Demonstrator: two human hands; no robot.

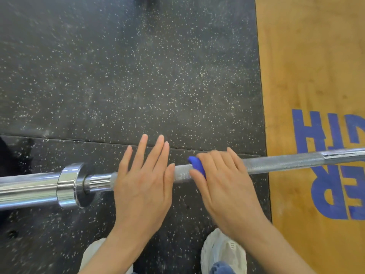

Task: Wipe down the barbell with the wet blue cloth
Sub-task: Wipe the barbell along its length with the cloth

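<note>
A steel barbell [280,162] runs across the view from lower left to right, with a chrome collar [69,184] and a thick sleeve at its left end. My right hand [223,180] is wrapped over the knurled shaft with the blue cloth [197,165] folded under it; only a small blue edge shows at its left. My left hand [144,178] lies flat over the shaft just left of the cloth, its fingers straight and spread, pointing away from me.
Under the bar lies black speckled rubber flooring [138,76] with a seam across it. A wooden lifting platform [308,66] with blue lettering fills the right side. My two light shoes [223,252] stand just behind the bar.
</note>
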